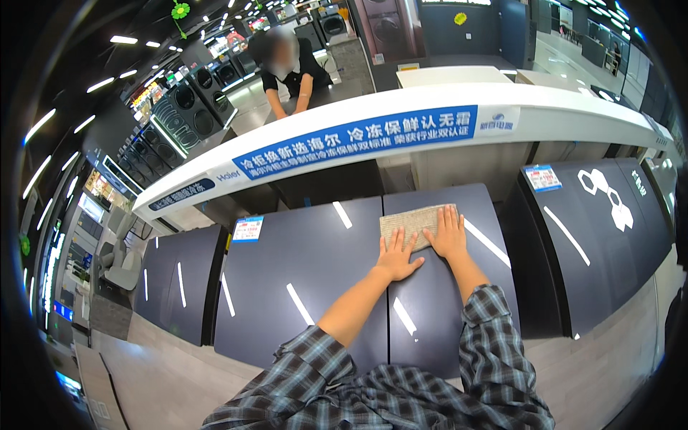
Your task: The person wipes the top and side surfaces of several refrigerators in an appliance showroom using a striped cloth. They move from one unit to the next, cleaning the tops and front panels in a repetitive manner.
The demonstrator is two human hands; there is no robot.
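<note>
A beige, ribbed folded cloth [414,219] lies flat on the glossy dark blue-grey top of a chest freezer [308,258], just right of the top's dark seam. My left hand [398,259] is open, its spread fingertips resting on the cloth's lower left part and the thumb pointing right. Flat across the cloth's right end is my right hand [448,236], also open, with its fingers stretched forward. Neither hand is wrapped round the cloth. Both forearms reach forward from rolled plaid sleeves.
A white curved sign board [559,104] with a blue panel spans the far side. Other dark freezers stand left [172,287] and right [602,236]. A price card [248,229] sits at the top's far left corner. Beyond the board, another person [294,72] leans over a dark surface.
</note>
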